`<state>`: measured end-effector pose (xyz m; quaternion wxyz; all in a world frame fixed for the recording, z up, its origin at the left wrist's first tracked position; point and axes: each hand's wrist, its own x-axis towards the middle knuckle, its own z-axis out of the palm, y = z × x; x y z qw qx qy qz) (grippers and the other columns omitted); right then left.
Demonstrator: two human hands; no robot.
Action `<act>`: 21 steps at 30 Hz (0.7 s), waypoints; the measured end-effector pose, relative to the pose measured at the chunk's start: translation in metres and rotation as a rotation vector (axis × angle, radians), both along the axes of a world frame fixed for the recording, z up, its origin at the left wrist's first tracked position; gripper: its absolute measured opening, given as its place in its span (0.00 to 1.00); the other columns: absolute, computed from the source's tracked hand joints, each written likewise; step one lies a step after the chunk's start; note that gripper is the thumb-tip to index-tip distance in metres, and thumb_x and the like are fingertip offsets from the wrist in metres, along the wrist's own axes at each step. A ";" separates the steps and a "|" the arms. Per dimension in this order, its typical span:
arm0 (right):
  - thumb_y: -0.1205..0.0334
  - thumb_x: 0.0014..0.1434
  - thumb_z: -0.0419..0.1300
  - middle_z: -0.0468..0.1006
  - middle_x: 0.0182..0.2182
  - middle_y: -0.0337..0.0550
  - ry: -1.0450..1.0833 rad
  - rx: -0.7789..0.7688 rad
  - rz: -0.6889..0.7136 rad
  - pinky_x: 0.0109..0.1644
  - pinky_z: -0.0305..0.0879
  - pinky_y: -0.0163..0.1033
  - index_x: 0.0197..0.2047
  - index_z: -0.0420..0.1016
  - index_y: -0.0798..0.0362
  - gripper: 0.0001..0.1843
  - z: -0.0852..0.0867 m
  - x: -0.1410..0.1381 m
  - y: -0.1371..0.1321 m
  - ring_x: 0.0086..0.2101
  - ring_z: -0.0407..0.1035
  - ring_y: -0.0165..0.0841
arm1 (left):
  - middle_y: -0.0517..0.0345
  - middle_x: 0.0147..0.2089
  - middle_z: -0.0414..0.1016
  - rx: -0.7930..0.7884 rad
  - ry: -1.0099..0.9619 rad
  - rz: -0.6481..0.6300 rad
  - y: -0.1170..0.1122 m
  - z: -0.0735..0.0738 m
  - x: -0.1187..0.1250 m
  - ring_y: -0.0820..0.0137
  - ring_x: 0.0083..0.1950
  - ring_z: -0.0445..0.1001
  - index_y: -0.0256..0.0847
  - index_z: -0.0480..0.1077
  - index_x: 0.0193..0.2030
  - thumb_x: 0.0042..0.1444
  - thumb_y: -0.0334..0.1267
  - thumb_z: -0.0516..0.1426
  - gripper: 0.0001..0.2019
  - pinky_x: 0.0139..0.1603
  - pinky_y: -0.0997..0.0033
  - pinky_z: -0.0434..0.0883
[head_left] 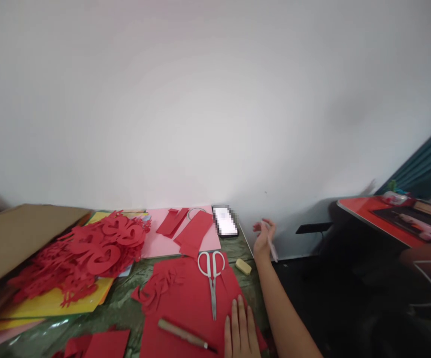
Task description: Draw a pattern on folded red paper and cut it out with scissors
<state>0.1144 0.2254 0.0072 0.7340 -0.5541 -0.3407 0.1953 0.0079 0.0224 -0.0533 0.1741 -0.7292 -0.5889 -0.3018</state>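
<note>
My left hand (241, 328) lies flat on red paper (170, 298), fingers stretched out near the bottom edge. Out past the table's right edge, my right hand (263, 241) is raised with bent fingers around a slim, pale pen (272, 248). White-handled scissors (212, 278) rest on the red paper, just above my left hand. A craft knife (182, 334) with a wooden handle lies to the left of that hand. Small curled red paper scraps (159, 288) sit on the same paper. A yellowish eraser (243, 266) is between the scissors and my right forearm.
A heap of red paper cutouts (103, 248) covers yellow sheets at left, beside brown cardboard (25, 243). Folded red papers (195, 233) lie on a pink sheet (156, 243). A phone (225, 221) stands near the wall. Another red table (357, 211) is at right, with a person partly visible.
</note>
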 end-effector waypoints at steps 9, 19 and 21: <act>0.50 0.54 0.48 0.59 0.12 0.29 0.075 -0.055 0.208 0.15 0.48 0.32 0.23 0.56 0.49 0.15 -0.002 -0.018 -0.098 0.12 0.53 0.26 | 0.46 0.58 0.62 -0.179 0.014 -0.149 -0.020 0.051 -0.008 0.57 0.59 0.58 0.32 0.61 0.56 0.51 0.47 0.48 0.28 0.54 0.58 0.60; 0.44 0.50 0.55 0.61 0.05 0.32 -0.044 -0.215 0.516 0.11 0.45 0.30 0.15 0.63 0.53 0.23 -0.002 -0.040 -0.097 0.07 0.51 0.23 | 0.45 0.64 0.50 -0.745 -0.035 -0.244 -0.022 0.076 -0.015 0.51 0.63 0.47 0.34 0.56 0.59 0.54 0.48 0.45 0.29 0.59 0.51 0.53; 0.45 0.49 0.55 0.58 0.04 0.30 -0.073 -0.228 0.546 0.12 0.47 0.30 0.13 0.60 0.52 0.23 -0.002 -0.041 -0.097 0.07 0.52 0.24 | 0.45 0.64 0.47 -0.800 -0.056 -0.253 -0.021 0.079 -0.016 0.53 0.64 0.44 0.34 0.52 0.61 0.53 0.47 0.45 0.29 0.61 0.51 0.50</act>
